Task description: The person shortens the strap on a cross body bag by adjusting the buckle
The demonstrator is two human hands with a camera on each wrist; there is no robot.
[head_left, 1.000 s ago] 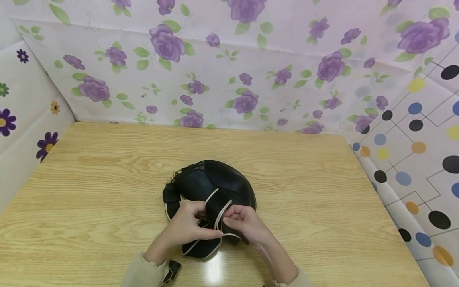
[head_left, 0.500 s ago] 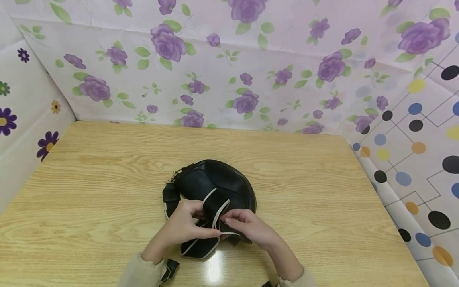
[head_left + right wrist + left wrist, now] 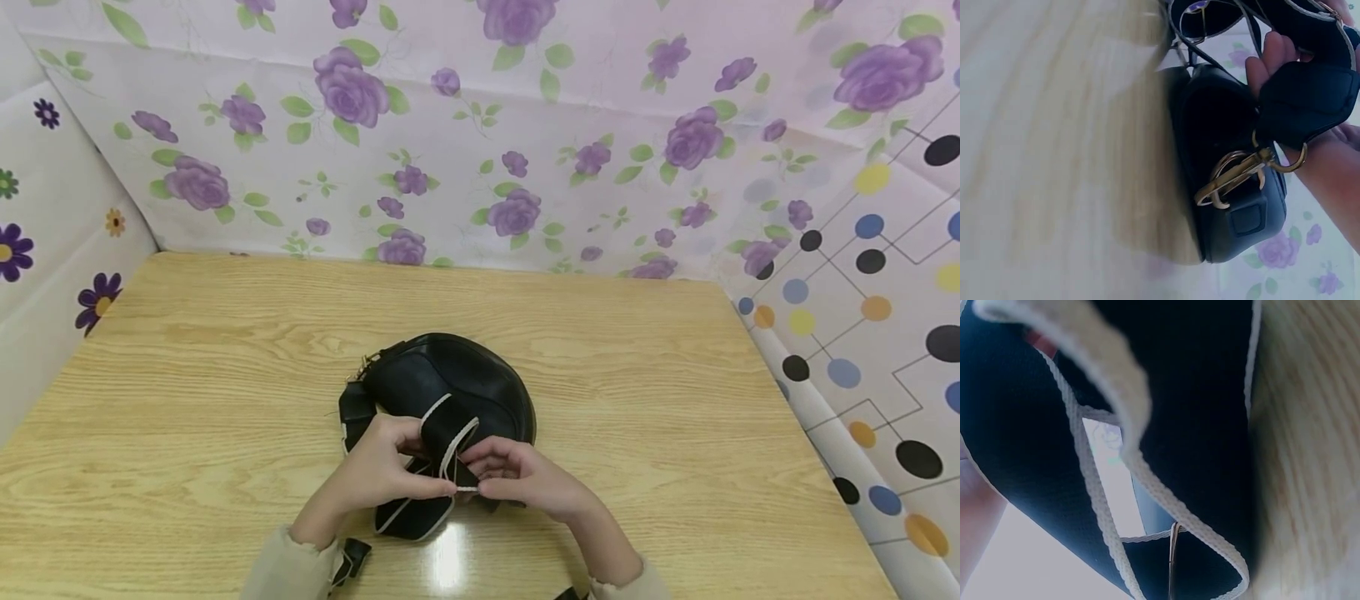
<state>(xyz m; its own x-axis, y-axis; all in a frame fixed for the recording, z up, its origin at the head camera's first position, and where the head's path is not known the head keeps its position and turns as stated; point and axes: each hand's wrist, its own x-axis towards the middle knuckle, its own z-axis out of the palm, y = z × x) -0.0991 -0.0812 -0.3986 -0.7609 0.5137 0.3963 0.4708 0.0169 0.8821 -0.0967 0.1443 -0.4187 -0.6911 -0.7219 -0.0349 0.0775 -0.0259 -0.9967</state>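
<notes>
A black leather handbag (image 3: 465, 375) lies on the table, with its wide black strap (image 3: 447, 425), edged in white, looped up in front. My left hand (image 3: 375, 471) holds the loop from the left, thumb stretched along its lower edge. From the right, my right hand (image 3: 528, 479) pinches the strap between thumb and curled fingers. In the left wrist view the strap (image 3: 1035, 456) folds around a gap, with a thin gold metal piece (image 3: 1172, 556) at its lower edge. A gold clasp (image 3: 1235, 178) joins the strap's end tab (image 3: 1307, 100) to the bag in the right wrist view.
The wooden table (image 3: 637, 358) extends around the bag. A floral cloth (image 3: 450, 167) hangs behind it, and a dotted cloth (image 3: 862, 333) stands to the right. Small black bands show at my sleeves, one near the left cuff (image 3: 351, 558).
My right hand has shifted slightly lower and its thumb has come down to the strap's edge. The left hand and the loop have drifted a little left. The bag stays in place.
</notes>
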